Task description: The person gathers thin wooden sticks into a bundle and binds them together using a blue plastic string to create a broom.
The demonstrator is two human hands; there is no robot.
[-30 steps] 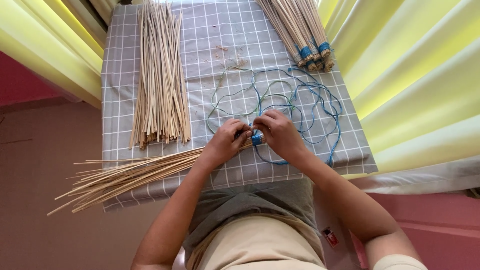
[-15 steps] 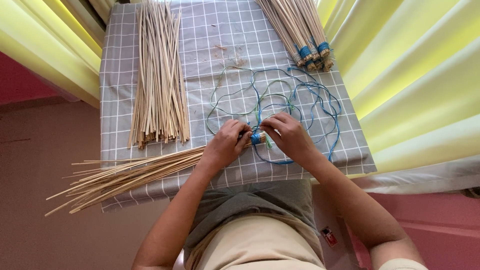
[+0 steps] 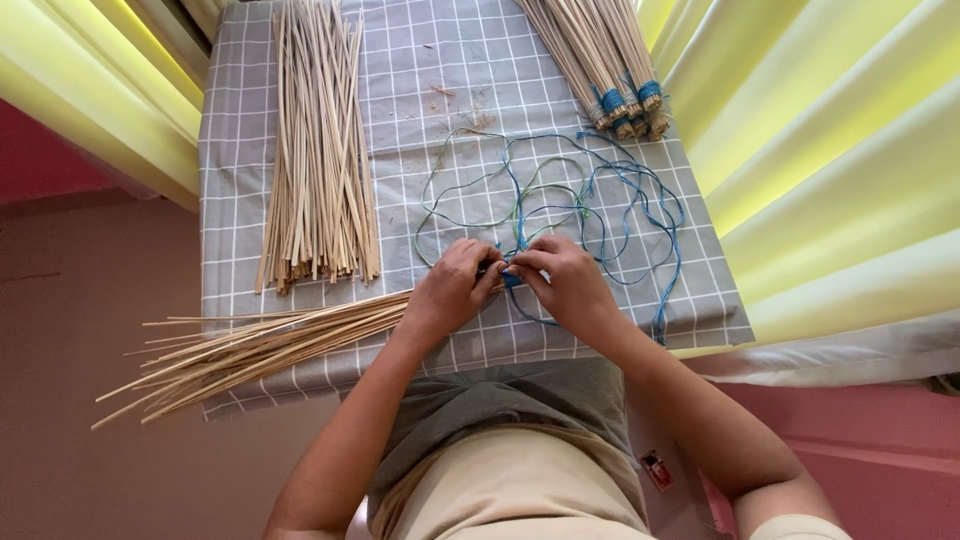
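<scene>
My left hand (image 3: 452, 292) grips the gathered end of a bundle of thin pale sticks (image 3: 250, 345) that fans out to the left, past the table's near edge. My right hand (image 3: 560, 280) meets it fingertip to fingertip and pinches blue cord at the bundle's end. The cord belongs to a loose tangle of blue and green string (image 3: 580, 210) spread on the cloth just beyond both hands.
A grey checked cloth (image 3: 440, 60) covers the table. A loose pile of straight sticks (image 3: 320, 150) lies at the far left. Several bundles bound with blue cord (image 3: 610, 70) lie at the far right. Yellow curtains (image 3: 820, 150) hang on both sides.
Both hands have stayed at the bundle's end with small finger shifts; my right hand's fingers have closed in toward the left hand over the blue cord.
</scene>
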